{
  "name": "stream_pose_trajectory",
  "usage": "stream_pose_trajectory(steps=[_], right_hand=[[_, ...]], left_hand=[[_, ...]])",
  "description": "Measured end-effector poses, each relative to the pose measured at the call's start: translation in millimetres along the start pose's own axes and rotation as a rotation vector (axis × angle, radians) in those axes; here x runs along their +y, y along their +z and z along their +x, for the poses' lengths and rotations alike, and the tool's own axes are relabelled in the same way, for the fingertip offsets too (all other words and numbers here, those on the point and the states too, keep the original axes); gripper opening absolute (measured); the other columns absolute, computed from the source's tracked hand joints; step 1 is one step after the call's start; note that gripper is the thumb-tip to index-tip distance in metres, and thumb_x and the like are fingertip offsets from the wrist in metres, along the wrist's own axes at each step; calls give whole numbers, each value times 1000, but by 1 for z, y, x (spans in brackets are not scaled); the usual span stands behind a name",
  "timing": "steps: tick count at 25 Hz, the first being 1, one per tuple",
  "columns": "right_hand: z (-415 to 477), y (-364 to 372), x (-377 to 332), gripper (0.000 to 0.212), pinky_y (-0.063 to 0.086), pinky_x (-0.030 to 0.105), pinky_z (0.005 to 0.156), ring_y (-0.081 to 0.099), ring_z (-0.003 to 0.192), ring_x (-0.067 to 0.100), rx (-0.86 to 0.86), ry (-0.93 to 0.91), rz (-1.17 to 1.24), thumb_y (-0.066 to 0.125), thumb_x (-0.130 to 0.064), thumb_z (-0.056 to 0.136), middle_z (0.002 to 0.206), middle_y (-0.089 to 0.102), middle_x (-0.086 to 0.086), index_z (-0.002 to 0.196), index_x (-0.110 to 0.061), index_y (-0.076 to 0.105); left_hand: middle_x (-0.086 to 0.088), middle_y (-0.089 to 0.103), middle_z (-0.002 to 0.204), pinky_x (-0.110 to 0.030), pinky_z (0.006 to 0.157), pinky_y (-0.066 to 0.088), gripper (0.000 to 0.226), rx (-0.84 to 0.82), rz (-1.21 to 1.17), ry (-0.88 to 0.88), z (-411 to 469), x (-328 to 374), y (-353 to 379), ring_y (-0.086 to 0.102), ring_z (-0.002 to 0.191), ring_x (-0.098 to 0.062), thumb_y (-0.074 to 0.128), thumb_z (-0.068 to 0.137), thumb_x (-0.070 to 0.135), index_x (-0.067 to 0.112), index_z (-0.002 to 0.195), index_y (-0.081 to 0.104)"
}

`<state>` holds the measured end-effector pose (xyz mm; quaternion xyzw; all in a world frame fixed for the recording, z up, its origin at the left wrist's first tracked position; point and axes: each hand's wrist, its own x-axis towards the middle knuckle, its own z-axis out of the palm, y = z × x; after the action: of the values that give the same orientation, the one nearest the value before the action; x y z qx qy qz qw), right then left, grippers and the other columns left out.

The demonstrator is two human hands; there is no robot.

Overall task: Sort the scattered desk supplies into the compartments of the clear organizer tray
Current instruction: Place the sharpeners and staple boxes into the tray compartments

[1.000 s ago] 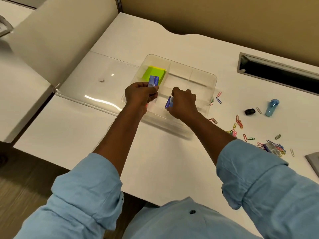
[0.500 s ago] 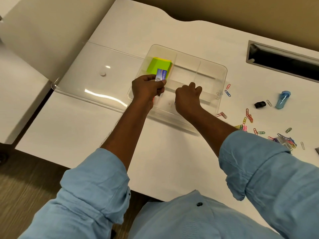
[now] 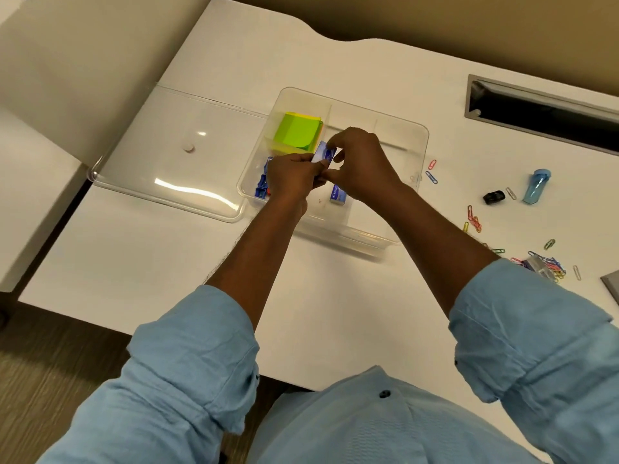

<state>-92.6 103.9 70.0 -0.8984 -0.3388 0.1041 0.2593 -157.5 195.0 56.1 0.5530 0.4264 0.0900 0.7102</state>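
The clear organizer tray (image 3: 422, 152) stands at the middle of the counter (image 3: 167, 279), nearer the far edge than the near edge. Its clear lid (image 3: 167, 162) lies flat just beside it, on the side of the counter's left edge.

We bring both grips together above the tray. The left grip (image 3: 294, 177) has its fingers curled round the lower end of a small blue box (image 3: 323, 152). The right grip (image 3: 361, 165) pinches the upper end of the same box between thumb and forefinger. The box is tilted and clear of the tray floor, over the divider between the left compartments and the middle ones.

Tray contents:
- A green sticky-note pad (image 3: 296, 132) sits in the far left compartment.
- Several small blue items (image 3: 261, 189) lie in the near left compartment; we cannot tell what they are.
- A second blue box (image 3: 336, 194) lies on the tray floor in the next compartment, below the right grip.

Coloured paper clips (image 3: 546, 262) lie scattered on the counter toward its right edge. A black clip (image 3: 494, 196) and a blue translucent tube (image 3: 536, 187) lie near each other there, apart from the tray. A cable slot (image 3: 542, 108) is set into the counter near the far right corner.
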Motion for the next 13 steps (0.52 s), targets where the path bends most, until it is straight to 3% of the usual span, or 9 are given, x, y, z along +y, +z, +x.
stream_pose_trajectory(steps=[2,4,5,8,10,13], right_hand=[[-3,4,2,28,50,34,80,61,95,24,-4,16,24,73,-19,76,106,64,8,101,-11,66],[-7,9,4,29,51,37,79,60,93,25,5,21,51,73,-20,74,104,65,8,99,-11,64],[-9,12,5,30,51,39,79,60,92,26,21,22,46,73,-20,73,102,65,8,99,-9,63],[-8,20,7,23,48,38,77,57,88,27,31,20,-25,70,-16,71,95,64,6,92,-10,62],[-4,27,9,18,42,35,78,56,92,28,-26,0,-120,66,-14,73,96,64,4,90,-13,62],[3,39,12,20,36,36,82,53,100,31,-119,-27,-310,63,-13,76,102,61,7,97,-14,62]], left_hand=[[-13,62,75,-37,78,58,24,-28,-20,-28,-2,0,-1,61,62,-24,67,83,3,-11,102,65],[-17,65,78,-44,79,58,11,-17,54,-29,-5,1,-2,66,73,-32,67,84,8,-2,80,66],[-20,67,84,-46,81,57,15,19,136,-11,-4,1,-3,68,80,-36,65,86,11,4,73,63],[-18,70,96,-35,84,55,18,205,480,166,-4,2,-9,68,87,-32,55,91,15,3,86,68],[-14,71,99,-24,81,46,20,270,536,253,-2,7,-14,66,92,-26,54,91,16,4,96,70],[-12,71,101,-22,81,44,19,259,525,294,3,10,-21,65,94,-25,60,88,17,4,96,71]])
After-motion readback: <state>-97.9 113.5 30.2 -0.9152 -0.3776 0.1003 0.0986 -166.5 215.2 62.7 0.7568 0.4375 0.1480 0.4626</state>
